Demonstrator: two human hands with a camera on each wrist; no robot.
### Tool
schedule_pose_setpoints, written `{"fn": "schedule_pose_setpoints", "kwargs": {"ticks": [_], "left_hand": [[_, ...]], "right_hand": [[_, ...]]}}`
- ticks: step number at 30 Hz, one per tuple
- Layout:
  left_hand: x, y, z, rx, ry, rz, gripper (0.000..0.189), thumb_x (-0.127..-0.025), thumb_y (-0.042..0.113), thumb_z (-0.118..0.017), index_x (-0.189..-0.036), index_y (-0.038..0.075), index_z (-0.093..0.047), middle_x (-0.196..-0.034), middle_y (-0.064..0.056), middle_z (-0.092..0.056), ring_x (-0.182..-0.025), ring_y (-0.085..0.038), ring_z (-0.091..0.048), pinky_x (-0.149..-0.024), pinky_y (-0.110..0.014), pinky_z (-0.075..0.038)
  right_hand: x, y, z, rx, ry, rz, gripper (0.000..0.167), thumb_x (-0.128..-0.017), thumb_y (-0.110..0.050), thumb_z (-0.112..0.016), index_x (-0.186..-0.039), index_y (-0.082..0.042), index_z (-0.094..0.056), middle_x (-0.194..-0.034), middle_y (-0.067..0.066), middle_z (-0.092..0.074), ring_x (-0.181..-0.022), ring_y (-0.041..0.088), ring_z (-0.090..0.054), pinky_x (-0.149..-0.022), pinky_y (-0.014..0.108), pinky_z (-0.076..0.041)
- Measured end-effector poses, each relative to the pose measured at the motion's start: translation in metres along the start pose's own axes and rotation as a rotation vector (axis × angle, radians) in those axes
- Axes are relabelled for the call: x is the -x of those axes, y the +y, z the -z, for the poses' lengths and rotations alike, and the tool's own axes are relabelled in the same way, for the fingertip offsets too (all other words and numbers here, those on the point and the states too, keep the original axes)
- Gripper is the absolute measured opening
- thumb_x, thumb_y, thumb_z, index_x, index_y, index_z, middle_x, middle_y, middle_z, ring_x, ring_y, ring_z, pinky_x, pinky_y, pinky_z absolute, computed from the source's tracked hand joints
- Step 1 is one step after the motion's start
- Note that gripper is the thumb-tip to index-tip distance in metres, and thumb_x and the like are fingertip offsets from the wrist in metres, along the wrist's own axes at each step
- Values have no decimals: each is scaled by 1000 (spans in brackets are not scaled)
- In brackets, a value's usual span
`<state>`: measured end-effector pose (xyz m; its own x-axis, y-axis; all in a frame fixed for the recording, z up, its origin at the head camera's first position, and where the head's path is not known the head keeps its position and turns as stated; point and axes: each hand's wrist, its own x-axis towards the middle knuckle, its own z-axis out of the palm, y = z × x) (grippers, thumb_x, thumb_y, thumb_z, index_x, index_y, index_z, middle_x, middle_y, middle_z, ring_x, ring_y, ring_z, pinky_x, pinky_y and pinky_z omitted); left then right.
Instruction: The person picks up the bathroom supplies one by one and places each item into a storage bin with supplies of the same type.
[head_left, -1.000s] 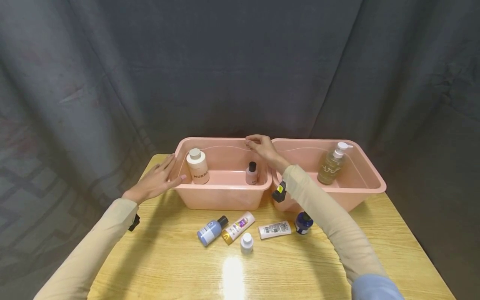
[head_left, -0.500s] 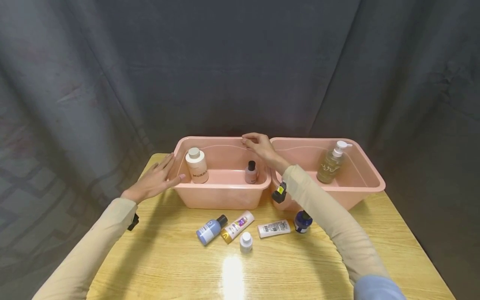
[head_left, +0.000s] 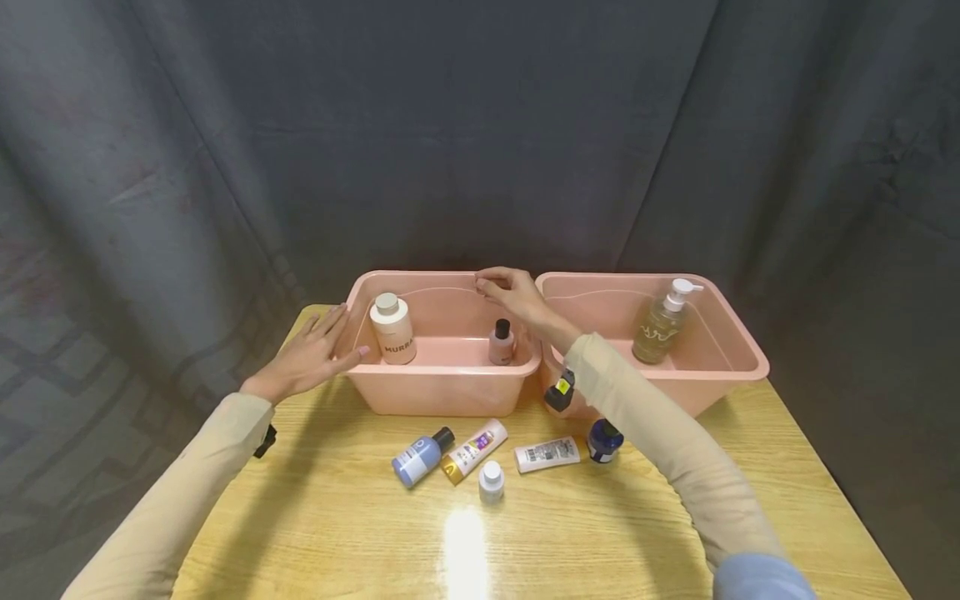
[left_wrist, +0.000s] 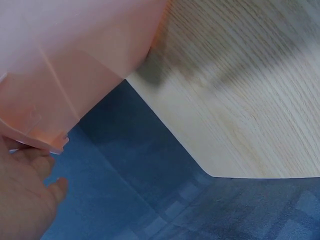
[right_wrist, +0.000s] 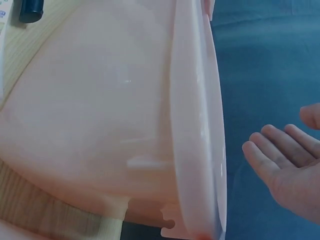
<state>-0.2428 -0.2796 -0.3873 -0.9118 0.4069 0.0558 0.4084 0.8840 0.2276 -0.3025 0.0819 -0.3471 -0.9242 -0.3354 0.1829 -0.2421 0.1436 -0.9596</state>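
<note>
My left hand point(head_left: 303, 358) rests at the left rim of the left pink bin point(head_left: 442, 392), fingers straight and thumb spread out. In the left wrist view the fingertips lie right at the bin's edge. Over the back right part of the same bin is my right hand point(head_left: 517, 296), its fingers loosely bent with nothing in them. The right wrist view shows that hand point(right_wrist: 295, 165) beside the bin's rim, apart from it. Inside the left bin stand a white MURRA bottle point(head_left: 393, 333) and a small pinkish bottle point(head_left: 501, 347) with a black cap.
A second pink bin point(head_left: 675, 387) on the right holds a pump bottle point(head_left: 658, 333). In front lie a blue bottle point(head_left: 418, 460), a gold-capped tube point(head_left: 472, 454) and a white tube point(head_left: 547, 455). A small white bottle point(head_left: 491, 483) and a dark blue bottle point(head_left: 602, 443) stand nearby.
My right hand has shifted slightly left over the left bin. My left hand stays at the rim, and the bottles keep their places.
</note>
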Motion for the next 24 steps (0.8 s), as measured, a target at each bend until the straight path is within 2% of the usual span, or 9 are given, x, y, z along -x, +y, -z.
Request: {"fn": "schedule_pose_setpoints", "kwargs": {"ticks": [6, 11, 16, 24], "left_hand": [[0, 0, 0, 4, -9, 9, 89, -99, 59, -42, -155, -6, -17, -162, -24, -12, -148, -38, -12, -119, -55, -6], [-1, -1, -1, 7, 0, 10, 90, -98, 60, -43, -155, -6, -17, -161, -24, -12, -149, -37, -11, -119, -55, -5], [-2, -2, -3, 8, -3, 12, 92, -98, 61, -43, -155, -5, -16, -162, -23, -11, -149, -37, -10, -119, -55, -4], [-2, 0, -3, 11, -4, 12, 91, -98, 61, -42, -155, -5, -15, -162, -22, -10, -149, -37, -10, -119, -56, -6]], "right_hand": [[6, -4, -3, -5, -36, 31, 31, -99, -4, -59, -126, 11, -59, -124, 32, -60, -118, 43, -58, -99, 40, -50], [12, -6, -4, -9, -62, 91, 29, -98, 1, -59, -123, 15, -60, -122, 33, -61, -116, 42, -59, -97, 39, -51], [17, -6, -5, -41, -84, 127, 28, -97, 4, -58, -122, 17, -59, -121, 34, -60, -116, 47, -57, -95, 36, -52], [29, -7, -3, 76, -124, 114, 31, -99, -6, -60, -126, 10, -61, -123, 21, -65, -113, 33, -63, -98, 37, -51]]}}
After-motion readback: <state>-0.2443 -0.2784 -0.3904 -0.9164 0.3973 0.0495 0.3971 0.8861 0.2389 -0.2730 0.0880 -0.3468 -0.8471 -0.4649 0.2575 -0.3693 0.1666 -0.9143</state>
